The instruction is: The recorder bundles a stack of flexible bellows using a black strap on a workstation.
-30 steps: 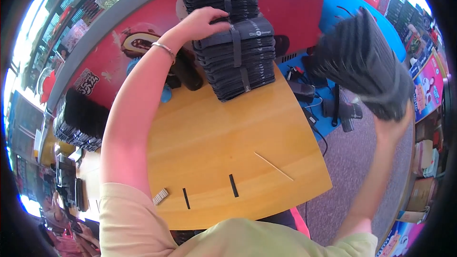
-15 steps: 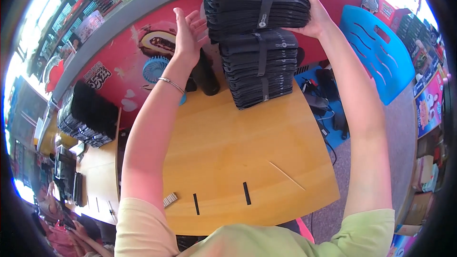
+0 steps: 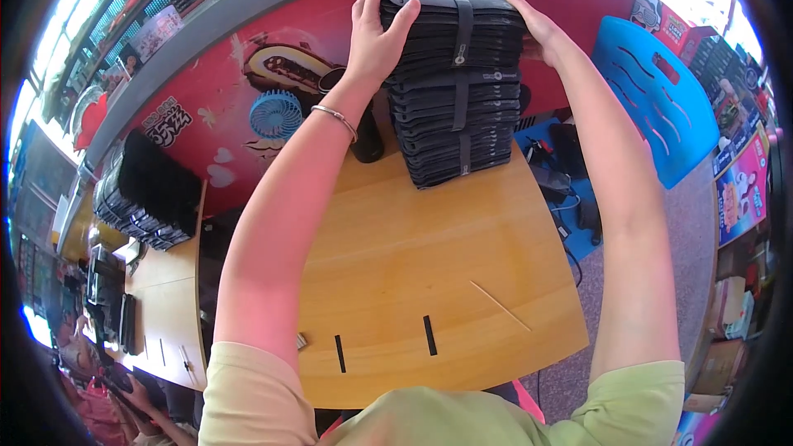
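Note:
A tall stack of black folded fabric bundles, each bound with a black strap, stands at the far side of the wooden table. On its top rests another strapped black bundle, lined up closely with those below. My left hand grips the bundle's left end, with the thumb on the near top edge and fingers at the corner. Against its right end, my right hand presses with the fingers along the side, partly hidden behind it.
A dark bottle and a blue fan stand left of the stack. The wooden table bears two black strips and a thin stick. At right is a blue chair. More black bundles sit on the left table, near another person.
The top bundle has shifted right and down onto the stack. My left hand has moved from beside it to its left end, while my right hand remains at the other end.

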Tool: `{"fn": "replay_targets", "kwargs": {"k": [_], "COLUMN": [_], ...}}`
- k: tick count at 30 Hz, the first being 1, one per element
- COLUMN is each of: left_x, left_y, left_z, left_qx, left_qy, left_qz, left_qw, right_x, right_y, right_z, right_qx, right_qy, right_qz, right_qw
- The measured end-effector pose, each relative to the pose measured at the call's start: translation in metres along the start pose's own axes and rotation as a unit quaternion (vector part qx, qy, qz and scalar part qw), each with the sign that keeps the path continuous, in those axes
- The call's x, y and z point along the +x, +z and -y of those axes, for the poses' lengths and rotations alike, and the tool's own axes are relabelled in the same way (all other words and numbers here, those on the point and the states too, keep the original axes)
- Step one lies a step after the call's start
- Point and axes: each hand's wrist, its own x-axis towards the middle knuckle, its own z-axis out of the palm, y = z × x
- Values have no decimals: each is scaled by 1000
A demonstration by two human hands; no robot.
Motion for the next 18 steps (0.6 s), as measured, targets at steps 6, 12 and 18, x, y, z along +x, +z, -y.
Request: {"fn": "replay_targets", "kwargs": {"k": [6,12,18], "left_x": [-5,-3,-2], "left_y": [1,-1,0], "left_z": [12,9,4], "left_qx": [40,-11,-144], "left_qy": [28,5,-59], "left_qz": [-24,12,11], "left_qw": [999,1000,988], "right_x": [5,29,-13], "right_y": [12,11,29], "right_z": [-12,-27,3], "right_qx": [1,2,-289], "right_qy": [-102,-233,-505], "right_qz": [-71,-208,-231], "right_qw": [992,950,780]}}
